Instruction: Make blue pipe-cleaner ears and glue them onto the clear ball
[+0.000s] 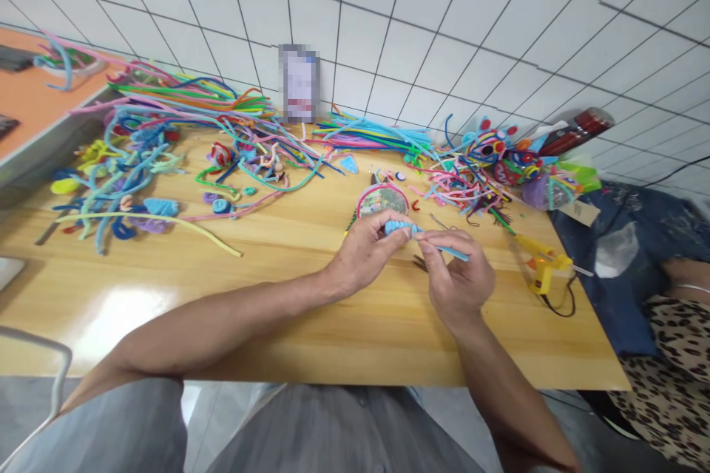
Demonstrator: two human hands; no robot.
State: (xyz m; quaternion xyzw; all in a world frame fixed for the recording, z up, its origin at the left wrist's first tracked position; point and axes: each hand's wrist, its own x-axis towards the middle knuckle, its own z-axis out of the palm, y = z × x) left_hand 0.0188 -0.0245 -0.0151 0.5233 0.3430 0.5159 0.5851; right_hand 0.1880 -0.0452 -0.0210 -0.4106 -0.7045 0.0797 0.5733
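My left hand [368,250] is closed around a light blue coil of pipe cleaner [400,228], its ridged turns showing above the thumb. Its loose straight end [452,253] passes between the pinched thumb and forefinger of my right hand [460,277] and sticks out to the right. Just behind my left hand lies a round pink-rimmed dish [407,201] with small bits in it. Dark scissor-like tips [420,263] show on the table between the hands, the rest hidden by my right hand.
Bundles of coloured pipe cleaners [194,100] lie along the tiled wall, with a tangled heap [125,177] at left. A phone [299,85] leans on the wall. At right are a yellow glue gun [546,264], finished colourful figures [493,148], a dark red bottle [580,131] and a seated person's leopard-print clothing [680,355].
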